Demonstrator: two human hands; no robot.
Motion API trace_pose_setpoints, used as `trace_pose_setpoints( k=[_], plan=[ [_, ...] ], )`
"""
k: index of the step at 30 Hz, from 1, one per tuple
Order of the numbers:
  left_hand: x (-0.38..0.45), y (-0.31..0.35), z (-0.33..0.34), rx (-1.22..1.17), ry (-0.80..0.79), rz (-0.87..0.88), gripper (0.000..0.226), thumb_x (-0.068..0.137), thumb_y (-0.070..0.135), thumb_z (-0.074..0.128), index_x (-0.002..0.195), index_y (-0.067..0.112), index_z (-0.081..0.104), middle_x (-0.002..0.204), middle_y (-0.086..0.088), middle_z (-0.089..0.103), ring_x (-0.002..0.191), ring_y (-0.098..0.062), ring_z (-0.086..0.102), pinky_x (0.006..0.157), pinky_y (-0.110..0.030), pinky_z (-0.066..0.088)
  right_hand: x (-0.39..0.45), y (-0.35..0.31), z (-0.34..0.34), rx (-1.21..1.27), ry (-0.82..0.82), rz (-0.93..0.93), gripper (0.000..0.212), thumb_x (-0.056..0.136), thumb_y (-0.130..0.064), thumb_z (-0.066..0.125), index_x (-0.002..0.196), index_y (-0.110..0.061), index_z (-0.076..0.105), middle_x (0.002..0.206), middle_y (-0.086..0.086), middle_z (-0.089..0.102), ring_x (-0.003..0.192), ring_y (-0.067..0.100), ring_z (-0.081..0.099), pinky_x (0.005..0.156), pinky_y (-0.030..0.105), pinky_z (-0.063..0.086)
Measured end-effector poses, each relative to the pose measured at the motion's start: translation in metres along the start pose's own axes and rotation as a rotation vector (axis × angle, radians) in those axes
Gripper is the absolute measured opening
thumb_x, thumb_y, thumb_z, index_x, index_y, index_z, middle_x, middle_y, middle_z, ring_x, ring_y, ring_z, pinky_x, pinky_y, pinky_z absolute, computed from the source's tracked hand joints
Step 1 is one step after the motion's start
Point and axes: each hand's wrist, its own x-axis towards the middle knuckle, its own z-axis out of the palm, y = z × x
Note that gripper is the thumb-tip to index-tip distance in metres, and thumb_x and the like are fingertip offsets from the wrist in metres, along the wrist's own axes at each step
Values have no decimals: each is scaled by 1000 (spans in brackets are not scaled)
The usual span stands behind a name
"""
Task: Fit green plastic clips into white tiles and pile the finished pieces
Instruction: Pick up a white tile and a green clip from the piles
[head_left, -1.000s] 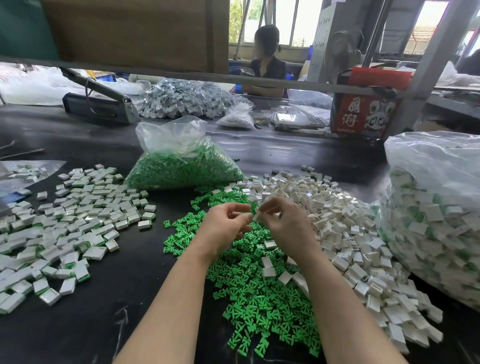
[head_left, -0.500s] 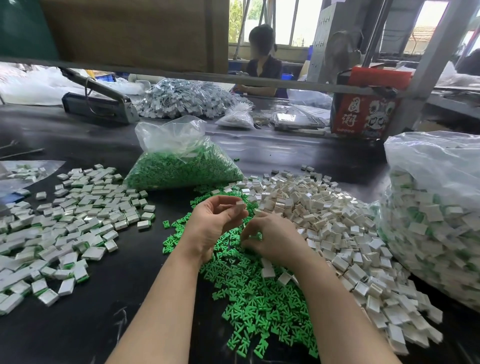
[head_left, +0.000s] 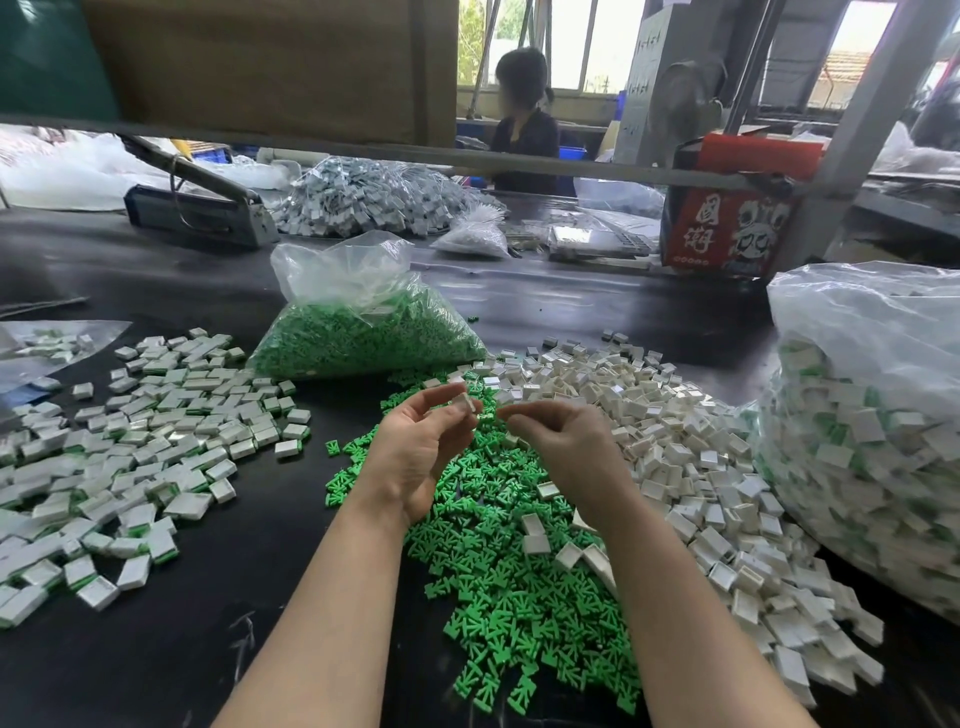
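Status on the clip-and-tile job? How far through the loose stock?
Done: a spread of finished pieces lies at left, and more fill the big bag at right. In hand: the left hand pinches a white tile; the right hand has its fingertips beside it, contents not visible. Left: a large heap of bare tiles, loose green clips and an almost full bag of clips. Plenty remains.
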Motion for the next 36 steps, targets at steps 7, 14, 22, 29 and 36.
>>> trace_pose_setpoints(
  k=[7, 14, 22, 29, 36],
  plan=[
    [-1, -1, 2, -70, -16, -16, 32, 73, 3, 71, 100, 6, 55, 85, -13, 74, 79, -23, 75, 63, -25, 58, -1, -4, -1, 359, -32, 106, 16, 90, -2, 62, 99, -8, 73, 83, 1, 72, 73, 8, 63, 67, 22, 50],
    [-1, -4, 7, 13, -23, -64, 39, 61, 13, 78, 99, 10, 70, 87, -3, 76, 74, -8, 72, 57, -16, 53, 0, -4, 0, 556, -17, 132, 25, 92, 0, 56, 113, -5, 68, 95, 13, 67, 85, 22, 57, 80, 32, 50],
    [-3, -7, 9, -40, -46, -67, 36, 63, 7, 77, 98, 4, 66, 86, -11, 76, 76, -19, 74, 62, -22, 57, 1, -4, 4, 523, 89, 95, 10, 90, -6, 64, 98, -8, 70, 90, 12, 75, 79, 21, 69, 75, 33, 57],
    [-5, -7, 11, 52, -46, -44, 39, 62, 9, 79, 99, 2, 68, 89, -15, 76, 78, -23, 75, 59, -22, 57, 0, -4, 8, 450, 209, 12, 7, 87, -11, 68, 94, -9, 70, 84, -2, 72, 71, 6, 65, 61, 22, 53],
    [-5, -7, 13, 88, -62, -8, 48, 51, 16, 87, 95, 3, 70, 90, -16, 76, 77, -23, 75, 60, -21, 57, 1, -2, 16, 485, 222, 26, 11, 85, -10, 71, 96, -8, 72, 84, -1, 71, 73, 11, 62, 63, 25, 48]
  ],
)
